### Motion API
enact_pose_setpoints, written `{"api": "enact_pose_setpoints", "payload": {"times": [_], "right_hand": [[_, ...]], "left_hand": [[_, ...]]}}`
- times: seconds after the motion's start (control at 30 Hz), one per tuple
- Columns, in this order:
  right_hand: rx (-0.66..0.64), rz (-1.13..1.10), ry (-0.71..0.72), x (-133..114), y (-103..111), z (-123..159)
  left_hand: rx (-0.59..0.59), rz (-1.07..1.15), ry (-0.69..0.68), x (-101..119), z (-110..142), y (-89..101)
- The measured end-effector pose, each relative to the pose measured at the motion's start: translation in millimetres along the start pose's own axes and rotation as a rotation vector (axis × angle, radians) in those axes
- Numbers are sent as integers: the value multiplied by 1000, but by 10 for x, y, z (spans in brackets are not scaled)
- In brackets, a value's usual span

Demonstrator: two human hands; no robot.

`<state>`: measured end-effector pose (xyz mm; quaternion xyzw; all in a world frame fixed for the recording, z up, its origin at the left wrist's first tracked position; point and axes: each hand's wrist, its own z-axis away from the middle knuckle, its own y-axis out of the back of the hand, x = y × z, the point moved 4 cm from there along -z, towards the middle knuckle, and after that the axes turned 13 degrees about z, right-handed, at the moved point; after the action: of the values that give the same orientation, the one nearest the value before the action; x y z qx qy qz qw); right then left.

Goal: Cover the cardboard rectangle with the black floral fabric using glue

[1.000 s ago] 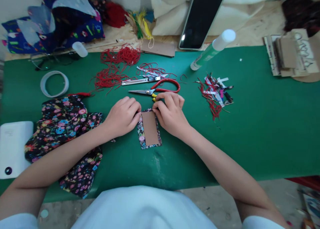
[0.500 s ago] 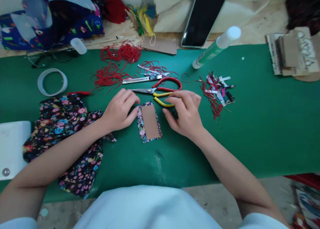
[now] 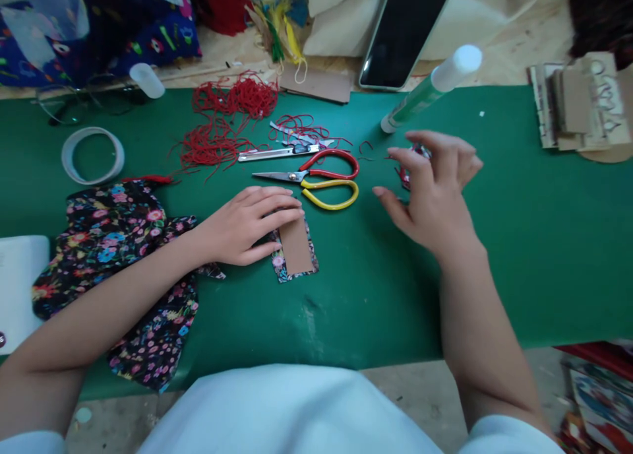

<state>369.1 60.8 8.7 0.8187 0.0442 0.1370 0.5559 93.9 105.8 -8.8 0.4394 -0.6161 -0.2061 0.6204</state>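
Note:
My left hand [image 3: 247, 223] lies flat, fingers stretched out, pressing the top of a small brown card rectangle [image 3: 295, 246] that sits on a floral fabric piece [image 3: 279, 264]. My right hand [image 3: 431, 190] hovers open with fingers spread above a pile of red thread and paper scraps [image 3: 406, 174], which it mostly hides. It holds nothing. Scissors with a red and a yellow handle [image 3: 321, 178] lie just beyond the card, between the two hands. A glue stick with a white cap [image 3: 430, 88] lies beyond my right hand.
Green mat [image 3: 544, 243] covers the table. Floral cloth [image 3: 113, 243] lies at left, a tape ring [image 3: 92, 155] and red cord tangle [image 3: 222, 121] behind it. A utility knife [image 3: 277, 153], a dark tablet [image 3: 405, 32], cardboard pieces [image 3: 578, 104] and a white box [image 3: 17, 289] are also around.
My right hand left the card and moved right and away, over the scrap pile, opening its fingers. My left hand flattened onto the top of the card.

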Motion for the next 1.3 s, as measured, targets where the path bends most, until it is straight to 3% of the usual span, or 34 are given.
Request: {"api": "enact_pose_setpoints", "payload": {"times": [0.07, 0.17, 0.3, 0.87, 1.3], "right_hand": [[75, -75, 92, -254, 98, -17], [65, -153, 267, -680, 161, 14], [25, -187, 309, -973, 146, 95], [-150, -244, 244, -1045, 74, 182], [-153, -260, 236, -1079, 68, 188]], "left_hand": [[42, 9, 5, -10, -1, 26], [74, 42, 18, -35, -1, 55], [76, 80, 44, -82, 5, 85], [61, 97, 82, -124, 8, 103], [51, 94, 90, -123, 10, 88]]}}
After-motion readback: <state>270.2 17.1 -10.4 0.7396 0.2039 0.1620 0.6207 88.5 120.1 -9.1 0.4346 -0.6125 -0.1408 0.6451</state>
